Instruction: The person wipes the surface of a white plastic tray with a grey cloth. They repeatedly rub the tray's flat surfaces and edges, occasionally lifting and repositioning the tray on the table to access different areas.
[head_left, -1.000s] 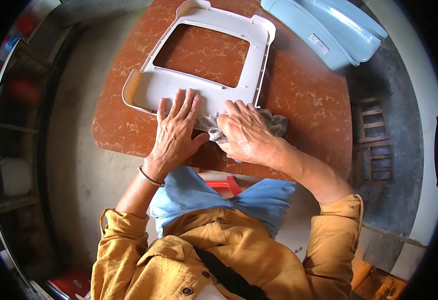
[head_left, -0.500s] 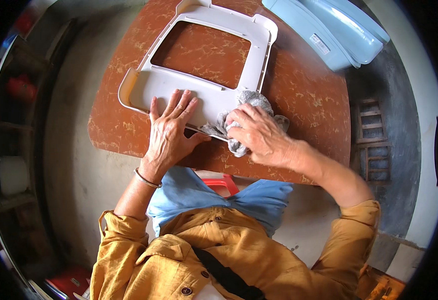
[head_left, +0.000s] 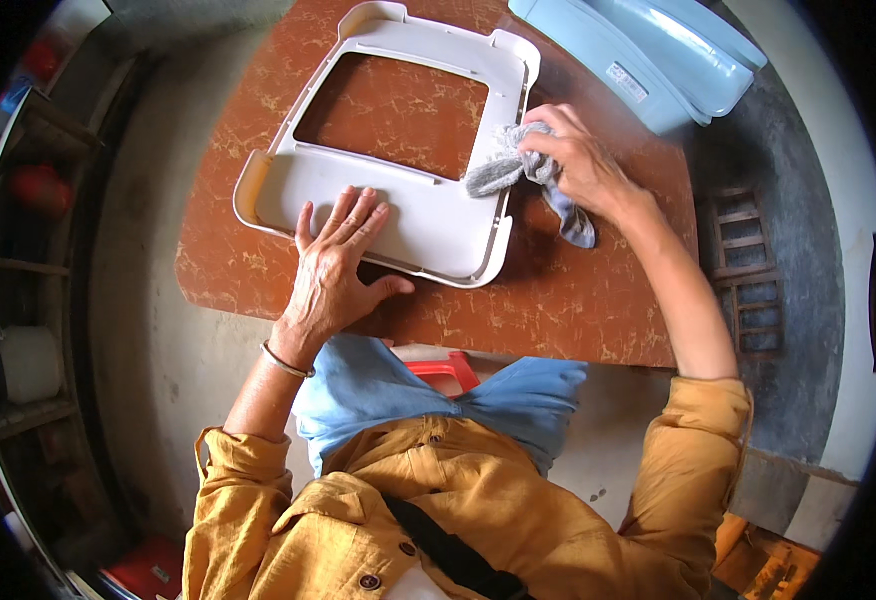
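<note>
A white plastic frame (head_left: 408, 208) with a large rectangular opening and raised corners lies on the brown marbled table (head_left: 598, 290). My left hand (head_left: 333, 260) rests on its near panel, fingers spread flat and the thumb over the near edge. A crumpled grey cloth (head_left: 503, 175) is bunched in my right hand (head_left: 583, 165), whose fingers are closed round it. The cloth touches the frame's right side bar beside the opening, and a loose end hangs over the table to the right. What lies under the cloth is hidden.
Light-blue plastic tubs (head_left: 648, 70) stand at the table's far right. A red stool (head_left: 443, 372) shows between my knees, below the near table edge. Dark shelves with a white bucket (head_left: 30, 362) run along the left. A wooden rack (head_left: 745, 265) is on the right.
My right hand has moved with the cloth from the frame's near right corner, away from me and rightward, to the right side bar. My left hand stays on the panel.
</note>
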{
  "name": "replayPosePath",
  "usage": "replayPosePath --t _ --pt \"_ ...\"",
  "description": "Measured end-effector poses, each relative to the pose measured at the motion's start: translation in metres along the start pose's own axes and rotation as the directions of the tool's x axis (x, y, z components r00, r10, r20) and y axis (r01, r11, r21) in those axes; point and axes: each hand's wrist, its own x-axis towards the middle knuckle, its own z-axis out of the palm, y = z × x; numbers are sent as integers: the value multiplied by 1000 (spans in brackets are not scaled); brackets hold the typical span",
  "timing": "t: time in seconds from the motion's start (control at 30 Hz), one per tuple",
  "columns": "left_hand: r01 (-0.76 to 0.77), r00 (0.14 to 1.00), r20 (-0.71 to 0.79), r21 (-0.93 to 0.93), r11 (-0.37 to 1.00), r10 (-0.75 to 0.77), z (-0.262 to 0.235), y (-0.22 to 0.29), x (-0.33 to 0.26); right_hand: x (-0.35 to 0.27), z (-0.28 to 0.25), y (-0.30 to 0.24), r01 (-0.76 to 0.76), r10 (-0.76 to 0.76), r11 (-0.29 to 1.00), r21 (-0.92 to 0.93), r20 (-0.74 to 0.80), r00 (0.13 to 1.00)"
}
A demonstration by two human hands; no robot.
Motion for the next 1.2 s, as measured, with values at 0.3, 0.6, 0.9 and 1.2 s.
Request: replayPosePath --t 0.3,0.6,0.9,1.2 --pt "-2 1000 -3 63 998 3 -3 10 -1 -12 18 -88 99 -200 944 315 307 930" --pt "0 1000 -14 35 999 0 4 8 2 16 12 -35 -69 33 975 213 170 985" --pt "16 1000 4 18 1000 -16 0 12 0 -2 7 -73 29 -118 963 267 323 939" --pt "51 999 13 35 998 -51 1 15 0 11 -13 -94 73 -102 975 209 133 986"
